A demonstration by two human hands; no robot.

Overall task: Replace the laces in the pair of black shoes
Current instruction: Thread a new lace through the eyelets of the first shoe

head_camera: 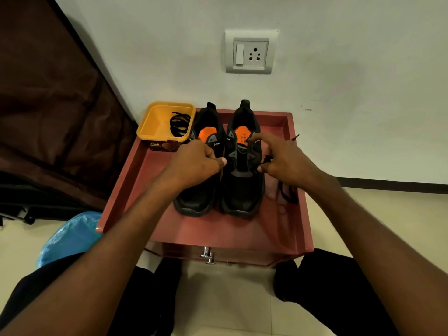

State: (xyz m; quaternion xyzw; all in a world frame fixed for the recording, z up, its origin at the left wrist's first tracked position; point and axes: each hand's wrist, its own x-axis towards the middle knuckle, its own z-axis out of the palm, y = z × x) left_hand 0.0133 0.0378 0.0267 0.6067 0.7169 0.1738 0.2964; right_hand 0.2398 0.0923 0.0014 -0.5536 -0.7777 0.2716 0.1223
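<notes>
Black shoes, left [202,170] and right [243,166], stand side by side, toes toward the person, on a red cabinet top [211,229]. The left hand [196,163] is curled, pinching at the right shoe's left eyelet edge. The right hand [281,158] pinches a black lace [288,192] trailing onto the surface. A yellow tub [155,124] at the rear left holds a coiled lace [178,124]. A wall socket [251,52] sits above.

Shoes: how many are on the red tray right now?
2. The left shoe sits under the left hand; the right shoe stands beside it, with the right hand at its eyelets.
</notes>
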